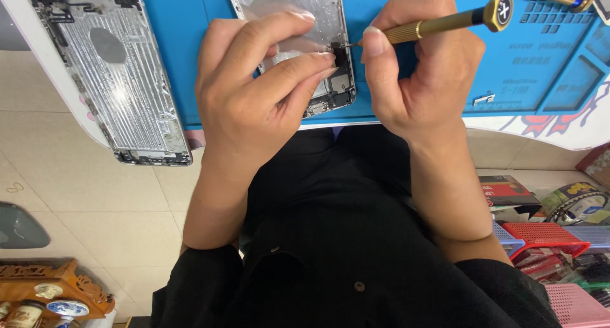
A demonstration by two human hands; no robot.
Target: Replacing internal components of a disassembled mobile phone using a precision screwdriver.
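While pinching the phone housing (pixel 298 23) between left hand (pixel 254 93) fingertips, right hand (pixel 419 74) fingers clamped on brass screwdriver (pixel 438 23), long axis slanting, tip just beyond left fingertips at lower corner.

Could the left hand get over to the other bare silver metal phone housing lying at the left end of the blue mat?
Probably yes. The left hand only steadies the silver phone housing being worked on, and nothing lies between it and the spare silver metal phone housing on the blue mat.
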